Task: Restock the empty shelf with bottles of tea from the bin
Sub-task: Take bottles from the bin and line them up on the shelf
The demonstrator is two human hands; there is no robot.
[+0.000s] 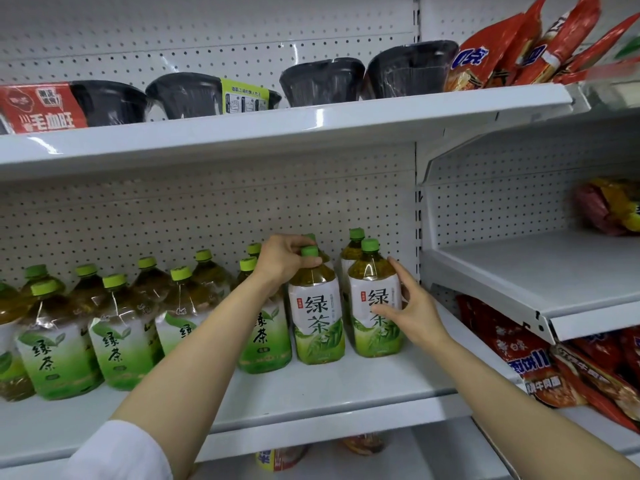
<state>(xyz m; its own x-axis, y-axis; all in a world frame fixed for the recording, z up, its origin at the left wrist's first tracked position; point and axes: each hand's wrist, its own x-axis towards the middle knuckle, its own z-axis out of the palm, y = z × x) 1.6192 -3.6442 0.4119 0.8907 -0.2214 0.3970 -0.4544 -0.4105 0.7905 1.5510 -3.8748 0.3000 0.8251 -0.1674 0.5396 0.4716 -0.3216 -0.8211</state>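
Several green tea bottles with green caps stand in rows on the white middle shelf (311, 382). My left hand (282, 259) grips the neck and cap of one upright bottle (317, 313) near the front. My right hand (410, 306) wraps around the label of the rightmost front bottle (372, 303), thumb on its front, fingers on its right side. Both bottles stand on the shelf, side by side. Another bottle (353, 251) stands behind them. The bin is out of view.
Black bowl packs (322, 81) and red snack bags (519, 46) fill the upper shelf. To the right, a white shelf (540, 271) sits bare, red packets (540, 362) below it. A shelf upright (417, 209) bounds the tea row on the right.
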